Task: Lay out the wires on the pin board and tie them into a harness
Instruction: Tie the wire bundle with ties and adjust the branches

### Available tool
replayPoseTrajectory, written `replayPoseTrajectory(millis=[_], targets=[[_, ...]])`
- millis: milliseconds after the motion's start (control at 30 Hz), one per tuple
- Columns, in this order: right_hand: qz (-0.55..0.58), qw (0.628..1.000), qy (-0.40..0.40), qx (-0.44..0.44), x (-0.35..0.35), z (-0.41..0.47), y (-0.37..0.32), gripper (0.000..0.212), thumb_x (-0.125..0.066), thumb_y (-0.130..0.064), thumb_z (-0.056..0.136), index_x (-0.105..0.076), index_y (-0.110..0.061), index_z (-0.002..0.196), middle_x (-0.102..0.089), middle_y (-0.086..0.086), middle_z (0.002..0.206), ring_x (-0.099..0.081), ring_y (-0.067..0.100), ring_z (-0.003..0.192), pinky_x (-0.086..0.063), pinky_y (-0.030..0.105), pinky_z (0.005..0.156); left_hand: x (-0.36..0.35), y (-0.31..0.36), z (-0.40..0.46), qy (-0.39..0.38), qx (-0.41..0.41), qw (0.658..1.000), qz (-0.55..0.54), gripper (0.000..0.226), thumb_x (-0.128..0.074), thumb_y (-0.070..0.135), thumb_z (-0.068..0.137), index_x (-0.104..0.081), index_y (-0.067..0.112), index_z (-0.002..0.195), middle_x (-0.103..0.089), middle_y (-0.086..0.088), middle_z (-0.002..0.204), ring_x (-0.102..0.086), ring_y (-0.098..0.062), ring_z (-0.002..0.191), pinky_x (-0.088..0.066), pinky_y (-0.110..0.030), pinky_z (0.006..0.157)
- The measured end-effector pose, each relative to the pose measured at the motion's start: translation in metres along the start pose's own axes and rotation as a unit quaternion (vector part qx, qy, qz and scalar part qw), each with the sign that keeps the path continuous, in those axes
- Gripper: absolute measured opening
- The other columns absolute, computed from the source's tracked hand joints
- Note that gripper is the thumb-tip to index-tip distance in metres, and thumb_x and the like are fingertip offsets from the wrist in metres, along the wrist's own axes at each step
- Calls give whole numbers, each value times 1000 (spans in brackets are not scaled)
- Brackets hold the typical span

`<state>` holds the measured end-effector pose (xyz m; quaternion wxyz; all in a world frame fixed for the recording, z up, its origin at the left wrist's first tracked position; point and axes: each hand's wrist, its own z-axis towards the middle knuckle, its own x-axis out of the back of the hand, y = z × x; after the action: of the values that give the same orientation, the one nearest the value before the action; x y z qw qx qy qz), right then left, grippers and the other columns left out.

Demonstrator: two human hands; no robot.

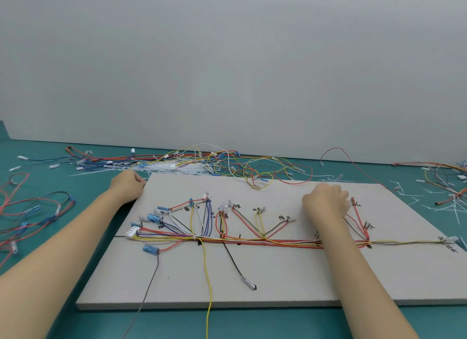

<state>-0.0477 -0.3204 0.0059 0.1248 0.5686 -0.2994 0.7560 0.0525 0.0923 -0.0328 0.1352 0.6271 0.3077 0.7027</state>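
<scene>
The left hand (127,185) sits at the board's (278,283) ten o'clock corner, fingers curled over that edge and gripping it. The wires (252,241) run in a bundle across the board's middle from nine to three o'clock, with branches fanning toward twelve and a yellow wire (208,283) trailing off the near edge at six. The right hand (326,199) rests on the board at about two o'clock, fingers curled; what it grasps I cannot tell. Loose wires (214,161) crowd the tabletop (63,250) past the far edge, and cut ties (414,202) litter the right side.
</scene>
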Motion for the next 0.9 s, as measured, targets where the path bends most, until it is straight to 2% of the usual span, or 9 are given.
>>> replayPoseTrajectory(millis=[133, 300, 467, 567, 633, 700, 800, 900], targets=[[-16, 996, -51, -77, 4, 20, 20, 37, -49, -18, 93, -52, -8, 129, -41, 19, 139, -37, 34, 128, -29, 37, 106, -1, -1, 1, -12, 10, 1000, 17, 32, -49, 12, 98, -61, 21, 70, -68, -4, 104, -56, -29, 108, -42, -41, 101], [4, 998, -24, -58, 4, 30, 28, 23, -51, -5, 89, -57, -7, 111, -58, 17, 123, -50, 36, 117, -37, 37, 98, -1, -2, -3, 5, 18, 1000, 9, 36, -48, 9, 95, -61, 21, 64, -62, 2, 80, -55, -32, 107, -42, -38, 93], [-40, 998, -38, -30, 7, 38, 25, 34, -50, -6, 89, -51, -6, 123, -58, 14, 125, -53, 35, 118, -40, 38, 97, -2, -2, -6, 13, 15, 1000, -5, 31, -49, 11, 95, -66, 20, 70, -69, -2, 103, -52, -33, 115, -44, -43, 98], [-79, 995, -54, -15, 6, 43, 22, 43, -50, -7, 89, -44, -7, 132, -59, 11, 124, -53, 32, 119, -37, 35, 95, -2, -2, -7, 39, 3, 999, -31, 22, -54, 16, 94, -64, 20, 75, -69, -5, 107, -56, -29, 106, -45, -40, 94], [-102, 993, -64, -5, 5, 46, 21, 47, -50, -9, 89, -40, -8, 135, -59, 9, 124, -52, 31, 119, -35, 34, 95, -1, -1, -10, 57, 0, 995, -79, 13, -57, 20, 95, -63, 17, 85, -67, -10, 109, -55, -27, 99, -45, -39, 89], [-125, 990, -61, 8, 3, 50, 21, 40, -49, -11, 88, -43, -9, 127, -59, 8, 121, -50, 30, 119, -30, 36, 95, 1, 2, -13, 93, -5, 989, -113, 12, -55, 20, 95, -62, 11, 99, -64, -13, 112, -54, -28, 101, -44, -39, 88], [-122, 991, -44, 34, 1, 53, 17, 35, -48, -10, 88, -43, -6, 123, -59, 11, 118, -48, 32, 119, -28, 37, 95, 9, 17, -23, 161, -57, 980, -99, 15, -53, 16, 94, -63, 9, 103, -63, -15, 109, -51, -31, 110, -43, -45, 96], [-45, 997, -29, 50, 7, 47, 1, 36, -52, -11, 89, -41, -4, 123, -58, 15, 123, -46, 35, 124, -28, 40, 101, 15, 46, -42, 186, -135, 965, -126, 10, -57, 13, 91, -65, 11, 98, -63, -9, 98, -53, -26, 102, -44, -41, 91]])
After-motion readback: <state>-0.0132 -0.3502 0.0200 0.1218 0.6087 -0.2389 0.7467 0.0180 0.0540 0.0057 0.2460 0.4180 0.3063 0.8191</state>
